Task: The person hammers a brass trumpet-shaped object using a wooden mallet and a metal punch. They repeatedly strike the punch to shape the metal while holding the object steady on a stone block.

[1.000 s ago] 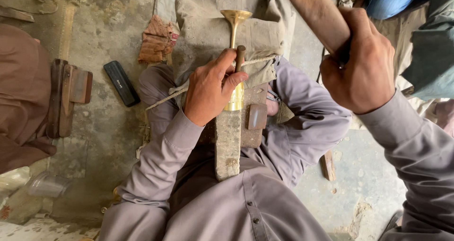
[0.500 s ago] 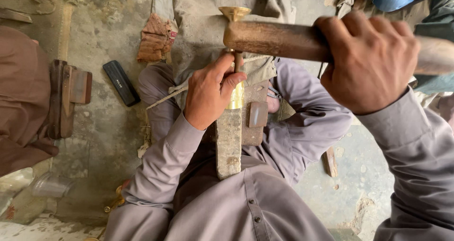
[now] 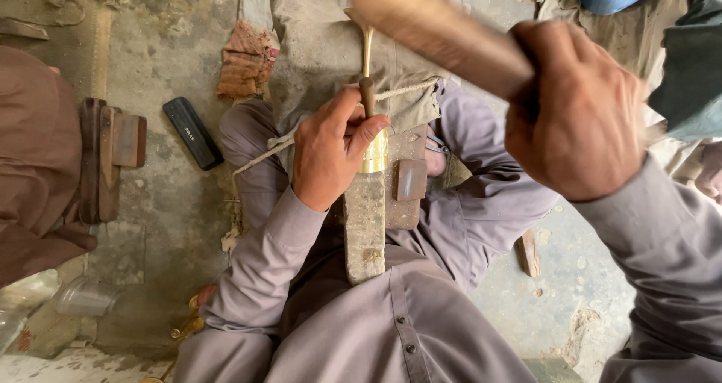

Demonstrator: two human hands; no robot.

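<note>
Above the lap, left hand (image 3: 331, 148) grips a brass rod (image 3: 374, 146); right hand (image 3: 575, 112) clenches a raised wooden mallet (image 3: 440, 33).

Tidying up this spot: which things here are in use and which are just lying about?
In use: left hand on brass piece, over wooden block; right hand gripping mallet; cord.
Lying about: black case, red rag, plastic cup, wood scrap.

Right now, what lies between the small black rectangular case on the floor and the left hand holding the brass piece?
In the head view, between the black case and the left hand lie the person's grey-trousered knee and a cord running toward the brass piece.
</note>
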